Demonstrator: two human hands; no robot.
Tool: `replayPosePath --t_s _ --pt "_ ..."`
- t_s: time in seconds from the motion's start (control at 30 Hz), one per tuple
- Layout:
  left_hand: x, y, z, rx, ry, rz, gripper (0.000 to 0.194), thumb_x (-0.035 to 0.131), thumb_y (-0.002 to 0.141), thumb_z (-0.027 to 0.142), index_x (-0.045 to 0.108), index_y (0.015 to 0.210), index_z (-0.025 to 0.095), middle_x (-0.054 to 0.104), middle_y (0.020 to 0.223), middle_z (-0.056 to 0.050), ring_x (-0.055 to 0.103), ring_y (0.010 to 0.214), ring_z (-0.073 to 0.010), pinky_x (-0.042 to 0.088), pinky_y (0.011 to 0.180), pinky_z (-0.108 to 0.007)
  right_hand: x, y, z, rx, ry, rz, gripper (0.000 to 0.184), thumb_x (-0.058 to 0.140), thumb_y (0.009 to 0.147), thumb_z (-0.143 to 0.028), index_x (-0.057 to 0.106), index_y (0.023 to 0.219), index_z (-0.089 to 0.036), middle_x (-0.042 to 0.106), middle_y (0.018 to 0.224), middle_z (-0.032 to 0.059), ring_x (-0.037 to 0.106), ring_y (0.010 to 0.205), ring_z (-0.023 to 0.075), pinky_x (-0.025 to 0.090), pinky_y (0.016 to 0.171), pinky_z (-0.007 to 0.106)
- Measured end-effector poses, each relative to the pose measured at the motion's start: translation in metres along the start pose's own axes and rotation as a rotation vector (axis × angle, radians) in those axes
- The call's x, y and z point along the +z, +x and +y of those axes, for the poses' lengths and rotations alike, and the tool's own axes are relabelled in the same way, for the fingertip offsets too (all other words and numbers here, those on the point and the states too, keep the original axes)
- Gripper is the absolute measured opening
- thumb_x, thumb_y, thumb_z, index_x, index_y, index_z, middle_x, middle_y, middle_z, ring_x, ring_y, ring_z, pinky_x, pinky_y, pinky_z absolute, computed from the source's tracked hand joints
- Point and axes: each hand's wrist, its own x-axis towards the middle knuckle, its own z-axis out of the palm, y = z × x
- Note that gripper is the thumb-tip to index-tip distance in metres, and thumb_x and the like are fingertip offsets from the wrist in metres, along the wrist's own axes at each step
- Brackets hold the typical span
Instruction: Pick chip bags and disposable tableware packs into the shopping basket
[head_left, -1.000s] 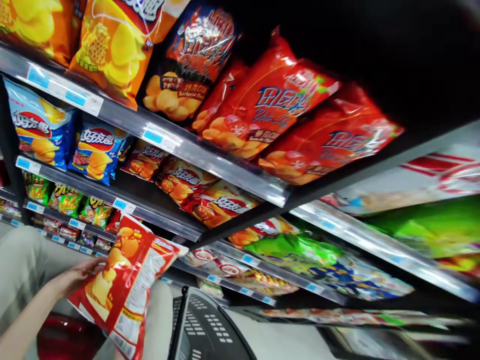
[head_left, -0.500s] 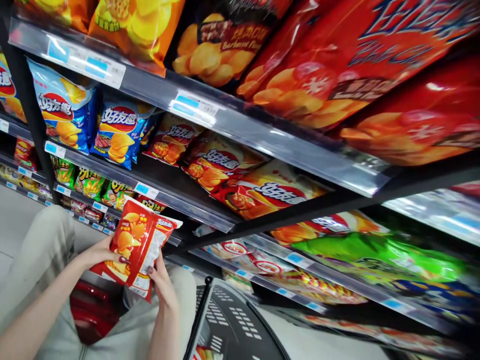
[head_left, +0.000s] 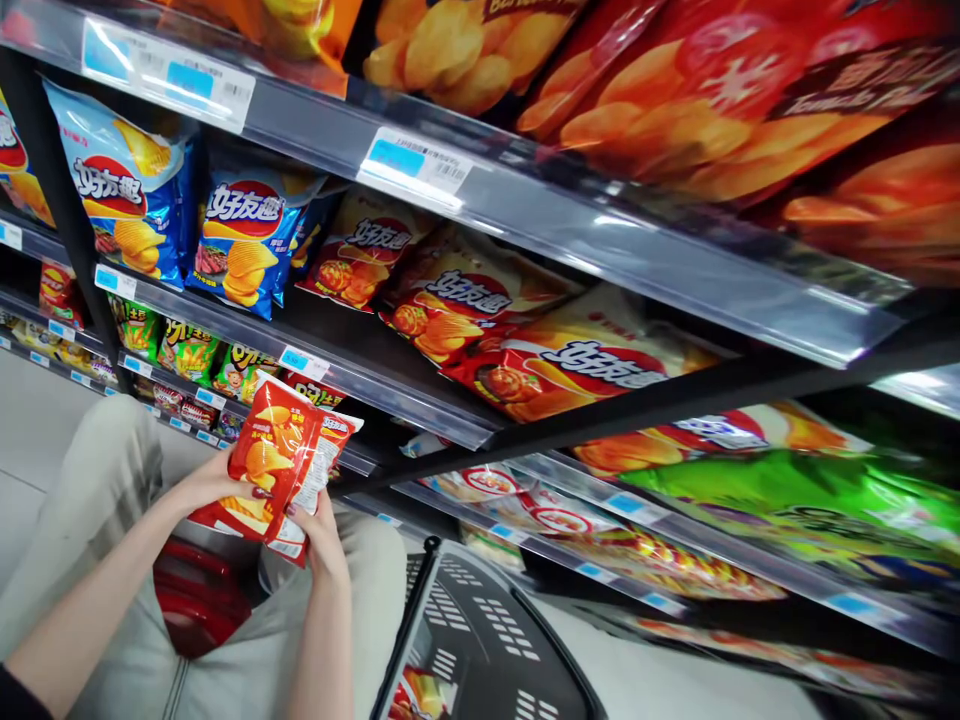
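A red bag of potato chips (head_left: 274, 462) is held up over my lap, its printed back turned towards me. My left hand (head_left: 217, 482) grips its left side, thumb lying across the front. On the lower right edge my right hand (head_left: 321, 525) pinches the bag, thumb on the near face. The fingers behind the bag are hidden. Just beyond it, a lower shelf carries green snack bags (head_left: 187, 350). Red-and-gold chip bags (head_left: 461, 300) lie on the shelf above, beside blue chip bags (head_left: 238, 235).
A black shopping basket (head_left: 487, 640) with a red package (head_left: 420, 690) inside stands to the right of my knee. The upper shelf edge (head_left: 525, 205) juts out across the view, with large red chip bags (head_left: 697, 100) above it. Something red and shiny (head_left: 199, 595) sits between my legs.
The view has shifted slightly, so the shelves appear higher and larger. Both hands keep their hold on the chip bag, which has hardly moved.
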Motion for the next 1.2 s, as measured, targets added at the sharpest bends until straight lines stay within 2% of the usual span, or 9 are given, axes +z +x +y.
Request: replayPosePath --t_s 0.13,0.23,0.47,0.63,0.77,0.9,1.0,1.2 --pt "0.002 0.000 0.002 0.011 0.034 0.008 0.077 0.088 0.041 0.029 0.059 0.110 0.012 0.072 0.099 -0.014 0.068 0.089 -0.0320 0.050 0.085 -0.046 -0.002 0.001 0.001 -0.016 -0.017 0.043 0.063 0.084 0.047 -0.025 0.051 0.100 -0.024 0.070 0.100 0.0033 0.065 0.099 0.0294 0.051 0.089 0.045" --pt "-0.001 0.001 0.002 0.028 0.083 0.004 0.072 0.088 0.043 0.030 0.061 0.108 0.012 0.072 0.102 -0.014 0.067 0.091 -0.0321 0.049 0.088 -0.046 -0.002 0.001 0.002 -0.024 -0.022 0.043 0.065 0.083 0.047 -0.025 0.053 0.104 -0.024 0.070 0.098 0.0036 0.065 0.098 0.0291 0.051 0.089 0.045" --pt "-0.009 0.003 0.001 0.114 0.166 -0.014 0.069 0.087 0.045 0.027 0.062 0.108 0.012 0.072 0.103 -0.014 0.066 0.095 -0.0323 0.051 0.084 -0.042 -0.002 0.001 0.002 -0.025 -0.030 0.005 0.075 0.084 0.040 -0.024 0.056 0.110 -0.022 0.071 0.100 0.0064 0.063 0.100 0.0315 0.051 0.087 0.046" --pt "-0.006 0.002 0.004 0.112 0.167 0.024 0.077 0.088 0.042 0.026 0.060 0.112 0.013 0.073 0.101 -0.013 0.067 0.093 -0.0314 0.052 0.083 -0.041 -0.002 0.002 0.003 -0.033 -0.028 0.015 0.073 0.084 0.044 -0.025 0.055 0.111 -0.022 0.070 0.106 0.0070 0.064 0.101 0.0306 0.049 0.091 0.046" --pt "-0.003 0.000 0.002 0.021 0.083 0.038 0.069 0.086 0.051 0.029 0.060 0.113 0.012 0.074 0.096 -0.012 0.070 0.086 -0.0300 0.054 0.079 -0.039 0.003 0.002 0.001 0.005 0.021 0.041 0.071 0.083 0.051 -0.030 0.053 0.115 -0.022 0.070 0.107 0.0069 0.064 0.102 0.0316 0.051 0.089 0.047" --pt "-0.004 -0.001 0.000 -0.110 -0.044 0.076 0.055 0.080 0.062 0.033 0.062 0.110 0.015 0.075 0.097 -0.010 0.071 0.084 -0.0276 0.055 0.075 -0.036 0.010 0.002 -0.002 0.185 0.122 0.064 0.066 0.078 0.061 -0.038 0.051 0.119 -0.020 0.069 0.109 0.0087 0.066 0.098 0.0312 0.054 0.085 0.045" --pt "-0.006 0.002 -0.002 -0.206 -0.079 0.124 0.045 0.077 0.064 0.037 0.065 0.101 0.013 0.076 0.088 -0.010 0.072 0.079 -0.0269 0.056 0.074 -0.036 0.013 0.003 -0.003 0.294 0.168 0.078 0.057 0.076 0.066 -0.039 0.055 0.114 -0.016 0.071 0.103 0.0102 0.069 0.092 0.0304 0.055 0.083 0.044" --pt "-0.012 0.007 -0.007 -0.252 -0.096 0.114 0.037 0.075 0.066 0.036 0.068 0.093 0.012 0.077 0.083 -0.010 0.072 0.077 -0.0260 0.057 0.076 -0.036 0.014 0.003 -0.004 0.331 0.186 0.052 0.048 0.073 0.070 -0.041 0.059 0.109 -0.016 0.073 0.096 0.0096 0.069 0.088 0.0307 0.056 0.079 0.044"
